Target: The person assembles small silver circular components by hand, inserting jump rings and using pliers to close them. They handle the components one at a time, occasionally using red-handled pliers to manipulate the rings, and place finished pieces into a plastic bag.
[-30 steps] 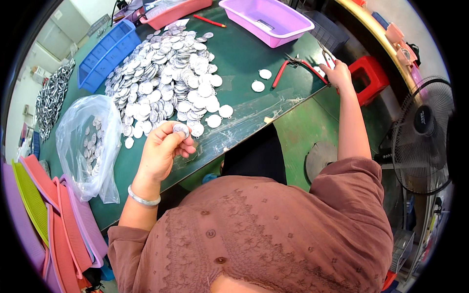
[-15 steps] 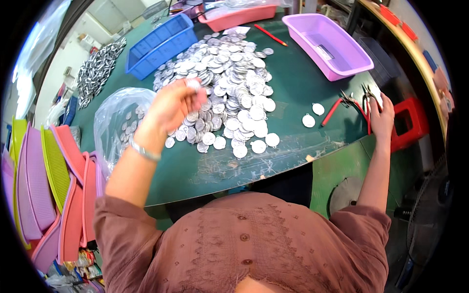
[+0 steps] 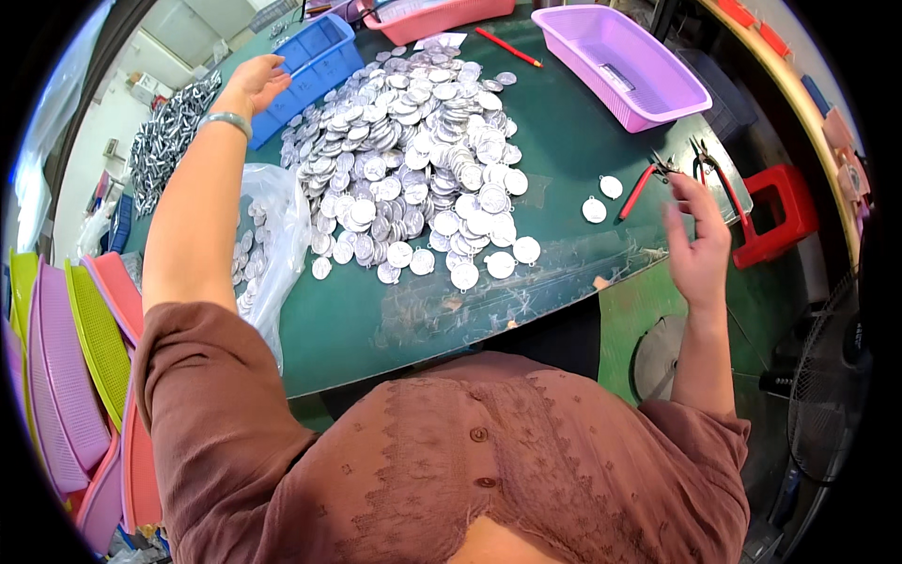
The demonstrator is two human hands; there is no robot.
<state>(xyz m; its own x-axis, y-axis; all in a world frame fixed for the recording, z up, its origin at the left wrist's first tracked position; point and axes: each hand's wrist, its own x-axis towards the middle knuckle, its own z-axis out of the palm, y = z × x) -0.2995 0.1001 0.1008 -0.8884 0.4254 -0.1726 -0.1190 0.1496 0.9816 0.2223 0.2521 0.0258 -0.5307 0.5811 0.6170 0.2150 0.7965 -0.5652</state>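
head view: left hand (image 3: 256,85), upper left of frame, at the near-left side of the blue basket (image 3: 319,80), overlapping it; fingers partly curled, can't tell if anything's held. silver disc pile (image 3: 404,150), upper centre, lies to the right of and below that hand; clear plastic bag (image 3: 289,211) below it, left of the pile. right hand (image 3: 700,235), right of frame, thumb and fingers apart, just below the red-handled pliers (image 3: 636,195), contact unclear. second pliers (image 3: 728,188) just right of its fingers. two loose discs (image 3: 594,209) left of it.
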